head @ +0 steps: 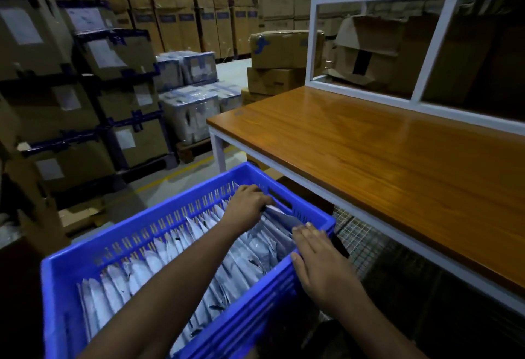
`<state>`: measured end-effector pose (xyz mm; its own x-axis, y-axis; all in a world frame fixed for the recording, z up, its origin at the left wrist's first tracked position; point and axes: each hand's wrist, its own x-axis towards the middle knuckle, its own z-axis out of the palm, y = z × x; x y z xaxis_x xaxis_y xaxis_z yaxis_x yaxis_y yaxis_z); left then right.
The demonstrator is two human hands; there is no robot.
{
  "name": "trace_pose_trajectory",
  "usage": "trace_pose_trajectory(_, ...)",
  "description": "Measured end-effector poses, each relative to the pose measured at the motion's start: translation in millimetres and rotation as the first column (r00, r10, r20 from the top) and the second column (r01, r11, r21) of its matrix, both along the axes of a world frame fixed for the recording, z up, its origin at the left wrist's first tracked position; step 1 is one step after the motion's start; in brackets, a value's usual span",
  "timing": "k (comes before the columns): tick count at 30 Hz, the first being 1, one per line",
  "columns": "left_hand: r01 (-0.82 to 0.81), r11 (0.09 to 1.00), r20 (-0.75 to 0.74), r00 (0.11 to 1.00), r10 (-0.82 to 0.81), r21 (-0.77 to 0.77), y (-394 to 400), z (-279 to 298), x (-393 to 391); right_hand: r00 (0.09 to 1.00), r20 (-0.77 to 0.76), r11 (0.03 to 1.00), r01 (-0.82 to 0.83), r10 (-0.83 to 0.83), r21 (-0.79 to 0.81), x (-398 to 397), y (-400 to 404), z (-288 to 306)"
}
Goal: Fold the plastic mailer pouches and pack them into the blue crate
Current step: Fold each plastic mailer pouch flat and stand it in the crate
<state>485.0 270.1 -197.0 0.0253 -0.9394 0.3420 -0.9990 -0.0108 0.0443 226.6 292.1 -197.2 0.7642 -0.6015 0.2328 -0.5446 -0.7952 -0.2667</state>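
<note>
- Blue slotted plastic crate (93, 248): nearest the camera, standing just beside the front edge of the desk. It is filled along its length with a row of folded grey-white plastic mailer pouches (147, 273) standing on edge, packed close together.
- Right hand (318, 256): lies on the crate's right rim near the far corner. Grip spread, fingers straight and flat, fingertips reaching a pouch at the far end of the row; it clasps nothing.
- Left hand (248, 202): reaches across the crate to its far end wall, beside the handle slot. Grip pinching the top edge of the folded grey pouch (279, 216) at the far end of the row, fingers curled over it.
- Brown varnished wooden desk (369, 154): on a white metal frame, right of and beyond the crate.
- White metal shelf frame (431, 46): rises from the desk's rear edge; torn cardboard boxes (369, 46) show behind it.
- Shrink-wrapped white bundles (193, 103): stacked on the floor in the middle distance.
- Brown cartons bound with blue tape (113, 74): stacked high at left and along the far wall.
</note>
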Motion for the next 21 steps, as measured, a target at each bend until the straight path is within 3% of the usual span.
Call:
trace_pose_trajectory(4,-0.061,0.991,0.09,0.995,0.051,0.117,-14.1,-6.9,2.3,0.998,0.062,0.999,0.018,-0.015,-0.051,-1.8,0.8,-6.5)
trace_pose_trajectory(7,-0.063,0.992,0.096,0.994,0.052,0.112,-13.1,-13.7,3.7,0.997,0.074,0.997,0.034,-0.029,-0.062,-0.4,2.5,-6.2)
trace_pose_trajectory(12,-0.102,0.993,0.062,0.993,0.098,0.058,-4.1,-17.0,14.7,0.998,0.027,0.993,0.064,-0.062,-0.101,2.3,2.0,-6.6)
trace_pose_trajectory(21,-0.164,0.972,-0.059,0.983,0.176,0.17,-6.6,-21.2,7.1,0.998,0.028,0.997,0.055,-0.053,-0.053,2.0,-0.6,-11.3)
